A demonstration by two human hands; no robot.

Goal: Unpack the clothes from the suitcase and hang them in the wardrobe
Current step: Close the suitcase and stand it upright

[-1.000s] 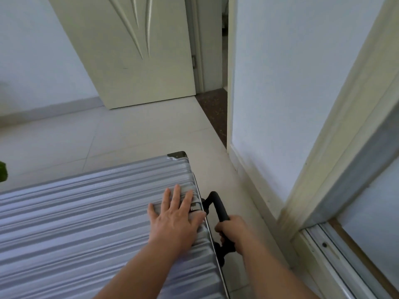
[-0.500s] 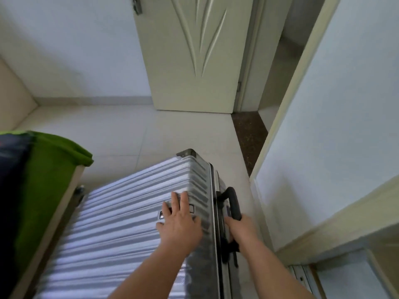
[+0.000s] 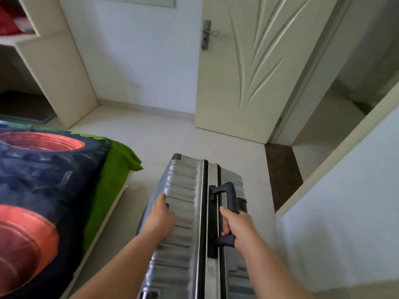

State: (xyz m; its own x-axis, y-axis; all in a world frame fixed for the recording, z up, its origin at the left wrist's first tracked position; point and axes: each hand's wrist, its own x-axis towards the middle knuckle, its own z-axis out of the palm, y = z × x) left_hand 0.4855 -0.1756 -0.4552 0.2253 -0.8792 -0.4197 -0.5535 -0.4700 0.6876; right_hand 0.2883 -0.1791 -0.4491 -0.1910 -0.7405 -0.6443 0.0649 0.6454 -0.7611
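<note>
Handle point(image 3: 231, 197) in right fingers point(image 3: 225, 225), left fingers point(image 3: 160, 201) against suitcase point(image 3: 183, 182)

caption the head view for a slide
Right hand grips the handle of a suitcase, left hand braces its side beside a bed.

**Setting:** bedroom in a private home.

- **Bed** point(image 3: 43, 180), left: pale low frame. The cover is printed with large red-orange balls on dark blue, and its green border hangs over the edge.
- **Wardrobe** point(image 3: 56, 67), upper left: cream, open-fronted and shelved. Red fabric point(image 3: 8, 20) lies on an upper shelf, too blurred to identify.
- **Door** point(image 3: 248, 72), centre: cream panel with carved leaf relief and a metal lever handle point(image 3: 210, 32) on a lock plate. It stands open.
- **Floor** point(image 3: 162, 134): pale glossy tiles, with a dark speckled stone threshold point(image 3: 282, 171) at the doorway.
- **Walls** point(image 3: 133, 50): plain white, with a low skirting point(image 3: 146, 107).
- **Suitcase** point(image 3: 183, 201): silver ribbed hard shell with a dark handle, between the bed and the doorway.
</note>
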